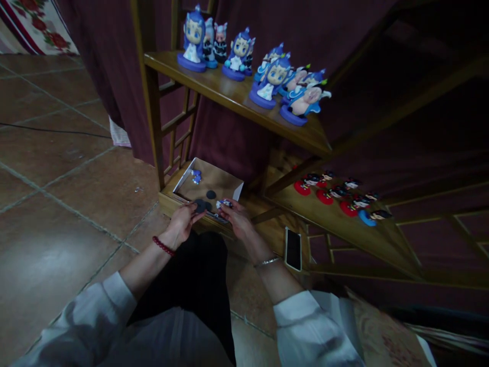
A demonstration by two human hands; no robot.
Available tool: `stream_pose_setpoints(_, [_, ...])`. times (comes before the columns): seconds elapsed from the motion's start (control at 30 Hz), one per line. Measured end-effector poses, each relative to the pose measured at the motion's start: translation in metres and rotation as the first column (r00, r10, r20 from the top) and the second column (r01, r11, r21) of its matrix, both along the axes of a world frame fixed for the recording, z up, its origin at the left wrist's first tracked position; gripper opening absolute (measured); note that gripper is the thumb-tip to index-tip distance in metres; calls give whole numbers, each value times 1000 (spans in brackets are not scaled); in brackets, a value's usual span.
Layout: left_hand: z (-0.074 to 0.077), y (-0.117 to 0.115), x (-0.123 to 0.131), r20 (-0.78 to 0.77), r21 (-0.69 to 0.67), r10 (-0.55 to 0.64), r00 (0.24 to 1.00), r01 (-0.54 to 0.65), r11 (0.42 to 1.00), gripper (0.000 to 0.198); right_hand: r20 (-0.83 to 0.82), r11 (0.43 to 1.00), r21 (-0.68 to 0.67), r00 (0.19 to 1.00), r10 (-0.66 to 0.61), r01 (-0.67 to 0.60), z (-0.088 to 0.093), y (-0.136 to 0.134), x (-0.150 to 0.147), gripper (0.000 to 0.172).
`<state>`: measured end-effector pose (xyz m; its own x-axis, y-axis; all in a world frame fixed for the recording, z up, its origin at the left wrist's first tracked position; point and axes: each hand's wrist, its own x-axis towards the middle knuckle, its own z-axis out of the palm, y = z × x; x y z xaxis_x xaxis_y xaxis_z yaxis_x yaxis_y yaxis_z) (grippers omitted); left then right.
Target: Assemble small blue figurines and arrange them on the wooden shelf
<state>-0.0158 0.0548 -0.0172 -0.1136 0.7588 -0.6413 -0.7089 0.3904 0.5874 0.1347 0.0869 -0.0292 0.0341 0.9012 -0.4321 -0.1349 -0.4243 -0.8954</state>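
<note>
Dark and round, the disc (199, 206) is pinched at the fingertips of your left hand (183, 222), right over the near rim of the cardboard box (237, 191). Your right hand (240, 222) nips a small blue-and-white figure (224, 204) just beside it, so the two pieces nearly touch. Both holds use the fingertips only, and the light is dim. If you press the pieces together off-centre, I judge either one could twist out and drop into the box or onto the tiled floor (69, 193).

The box is open-topped. It holds a second dark disc (211, 194) near the middle and a small blue figure (196, 176) toward the far left corner. The two lie apart, with bare cardboard around them.

Watch your right forearm. The phone (293, 248) lies flat just beside your wrist, and a careless sweep could knock it.

The red-based figures (324, 196) on the lower shelf (344, 229) stand near your right hand, so a wide reach might tip one. The blue figurines (273, 81) crowd the upper shelf (229, 97), several close to its front edge. Jolting the frame could bring one down.
</note>
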Motion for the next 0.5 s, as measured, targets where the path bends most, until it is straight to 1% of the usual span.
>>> stream_pose_setpoints(0.13, [-5, 11, 2, -20, -6, 7, 1000, -7, 1000, 15, 35, 999, 19, 999, -41, 41, -9, 9, 5, 34])
stream_pose_setpoints(0.23, [-12, 20, 2, -36, -7, 51, 998, -52, 999, 16, 49, 999, 9, 998, -35, 34, -15, 14, 8, 34])
stream_pose_setpoints(0.3, [-19, 28, 1, -77, -17, 79, 994, -81, 997, 15, 67, 1000, -11, 997, -27, 28, -17, 16, 9, 34])
stream_pose_setpoints(0.4, [-33, 43, -1, -205, -9, 76, 976, -80, 997, 9, 77, 999, -25, 996, -35, 37, -21, 16, 10, 32])
stream_pose_setpoints(0.47, [-44, 54, -2, -336, 27, 30, 941, -22, 999, 8, 71, 998, -34, 997, -43, 46, -23, 16, 11, 32])
stream_pose_setpoints(0.5, [-49, 60, -2, -405, 35, -16, 914, 33, 999, 10, 69, 998, -34, 997, -43, 46, -24, 15, 11, 32])
